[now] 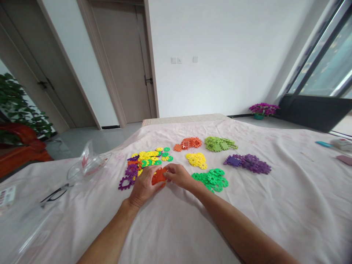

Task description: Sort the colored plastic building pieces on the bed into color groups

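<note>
Orange gear-shaped plastic pieces [158, 176] are held between my two hands, low over the cloth. My left hand [143, 186] is closed around their left side, with the thumb along the near edge. The fingers of my right hand [177, 174] pinch the right edge. How many orange pieces are in the grip I cannot tell. Just beyond my left hand lies a mixed heap of yellow and green discs [150, 157], with purple gear pieces [125, 182] at its near left. A pile of green discs [213, 179] sits right of my right hand.
Farther back are piles of orange pieces [191, 143], light green pieces [220, 144], yellow discs [196, 160] and purple pieces [249, 163]. Glasses [56, 194] and a clear plastic package [88, 165] lie at left. A blue item [323, 144] is at far right on the wrinkled cloth [288, 205].
</note>
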The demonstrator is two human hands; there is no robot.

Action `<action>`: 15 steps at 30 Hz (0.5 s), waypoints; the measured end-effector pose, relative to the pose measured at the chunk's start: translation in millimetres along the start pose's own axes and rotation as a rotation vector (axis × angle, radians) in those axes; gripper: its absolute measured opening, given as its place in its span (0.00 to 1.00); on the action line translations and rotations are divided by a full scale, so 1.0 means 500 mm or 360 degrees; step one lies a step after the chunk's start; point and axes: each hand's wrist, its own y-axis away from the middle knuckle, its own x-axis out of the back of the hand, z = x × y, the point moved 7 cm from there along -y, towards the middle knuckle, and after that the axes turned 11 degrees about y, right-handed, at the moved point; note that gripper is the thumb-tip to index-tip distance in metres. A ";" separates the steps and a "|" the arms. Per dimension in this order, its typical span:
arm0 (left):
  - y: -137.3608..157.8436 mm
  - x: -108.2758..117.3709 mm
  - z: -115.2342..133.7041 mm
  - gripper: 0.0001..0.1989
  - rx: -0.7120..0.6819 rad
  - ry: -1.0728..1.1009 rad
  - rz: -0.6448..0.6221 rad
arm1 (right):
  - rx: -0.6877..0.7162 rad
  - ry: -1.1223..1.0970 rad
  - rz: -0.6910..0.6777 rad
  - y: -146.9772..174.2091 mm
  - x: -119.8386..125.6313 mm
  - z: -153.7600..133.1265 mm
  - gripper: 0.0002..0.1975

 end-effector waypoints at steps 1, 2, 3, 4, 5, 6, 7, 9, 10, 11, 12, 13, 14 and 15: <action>0.000 -0.002 0.002 0.28 0.0000 0.0005 -0.0006 | -0.0014 0.0023 0.0023 0.001 0.000 0.001 0.05; -0.001 -0.003 0.003 0.28 0.0005 0.0011 -0.0011 | -0.0018 0.0051 0.0048 0.002 0.002 0.001 0.04; -0.001 -0.004 0.003 0.28 0.0013 0.0017 -0.0016 | -0.0016 0.0082 0.0068 0.003 0.005 0.001 0.04; -0.001 -0.005 0.003 0.29 0.0023 0.0025 -0.0023 | -0.0011 0.0112 0.0082 0.004 0.008 0.000 0.03; -0.002 -0.006 0.002 0.29 0.0036 0.0033 -0.0037 | -0.0004 0.0137 0.0089 0.005 0.011 -0.001 0.03; -0.002 -0.007 0.000 0.29 0.0053 0.0041 -0.0050 | 0.0004 0.0155 0.0086 0.006 0.013 -0.003 0.03; -0.001 -0.008 -0.002 0.28 0.0072 0.0048 -0.0064 | 0.0013 0.0173 0.0080 0.007 0.016 -0.005 0.03; 0.000 -0.010 -0.008 0.24 0.0105 0.0059 -0.0083 | 0.0045 0.0224 0.0076 0.010 0.022 -0.011 0.04; 0.000 -0.010 -0.010 0.22 0.0120 0.0065 -0.0090 | 0.0065 0.0261 0.0081 0.011 0.026 -0.015 0.04; 0.001 -0.011 -0.013 0.20 0.0133 0.0073 -0.0095 | 0.0086 0.0305 0.0090 0.012 0.029 -0.019 0.04; 0.001 -0.012 -0.015 0.19 0.0147 0.0084 -0.0102 | 0.0106 0.0352 0.0102 0.014 0.032 -0.024 0.03; 0.002 -0.013 -0.016 0.19 0.0161 0.0096 -0.0110 | 0.0125 0.0398 0.0112 0.016 0.035 -0.028 0.03; 0.002 -0.014 -0.018 0.19 0.0176 0.0109 -0.0115 | 0.0141 0.0434 0.0118 0.018 0.037 -0.031 0.03; 0.003 -0.015 -0.019 0.19 0.0188 0.0120 -0.0120 | 0.0152 0.0461 0.0121 0.019 0.039 -0.034 0.03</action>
